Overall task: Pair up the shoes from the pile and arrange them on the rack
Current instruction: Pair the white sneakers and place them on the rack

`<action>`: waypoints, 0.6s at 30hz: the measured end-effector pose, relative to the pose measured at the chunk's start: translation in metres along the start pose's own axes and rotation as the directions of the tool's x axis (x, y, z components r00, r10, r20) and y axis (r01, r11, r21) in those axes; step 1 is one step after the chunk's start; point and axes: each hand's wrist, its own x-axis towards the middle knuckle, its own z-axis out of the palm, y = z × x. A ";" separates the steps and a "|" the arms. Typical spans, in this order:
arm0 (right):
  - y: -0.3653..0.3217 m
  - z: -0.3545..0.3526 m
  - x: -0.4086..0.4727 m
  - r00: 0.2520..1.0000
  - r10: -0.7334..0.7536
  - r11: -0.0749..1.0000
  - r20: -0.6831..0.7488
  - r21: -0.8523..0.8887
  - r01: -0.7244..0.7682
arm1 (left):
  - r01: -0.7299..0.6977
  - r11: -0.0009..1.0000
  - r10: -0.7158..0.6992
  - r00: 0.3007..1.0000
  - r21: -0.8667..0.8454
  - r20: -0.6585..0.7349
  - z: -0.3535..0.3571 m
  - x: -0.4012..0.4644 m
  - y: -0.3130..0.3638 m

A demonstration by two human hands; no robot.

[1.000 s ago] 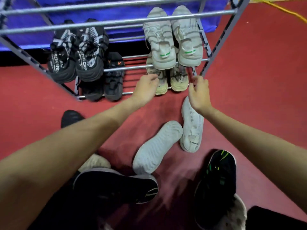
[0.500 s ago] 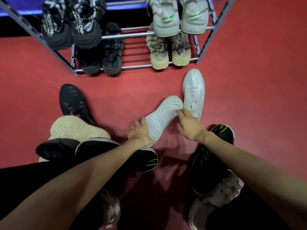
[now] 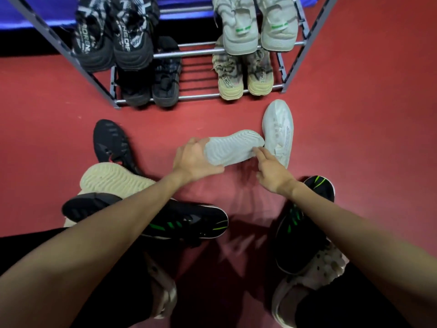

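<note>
floor (image 3: 366,114) red | on it: rack (image 3: 309,39) w/ 4 shoe prs, white shoe (image 3: 279,129) upright, black shoe (image 3: 111,143), tan shoe (image 3: 111,181) sole-up, 2 black-green shoes (image 3: 189,223)

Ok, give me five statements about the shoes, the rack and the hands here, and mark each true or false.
1. The left hand grips the white shoe lying sole-up. True.
2. The right hand holds a black shoe off the floor. False: its fingers reach toward the sole-up white shoe and the second white shoe; its grip is open.
3. The shoe rack holds four pairs. True.
4. Both white shoes lie sole-up. False: the second one shows its upper.
5. A black shoe with green stripes sits on the rack. False: it lies on the red floor, under the left forearm.
</note>
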 end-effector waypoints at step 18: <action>-0.017 -0.040 -0.015 0.993 -0.088 0.996 -0.082 0.009 0.089 | 0.473 0.466 -0.227 0.881 -0.747 0.416 -0.091 0.000 -0.033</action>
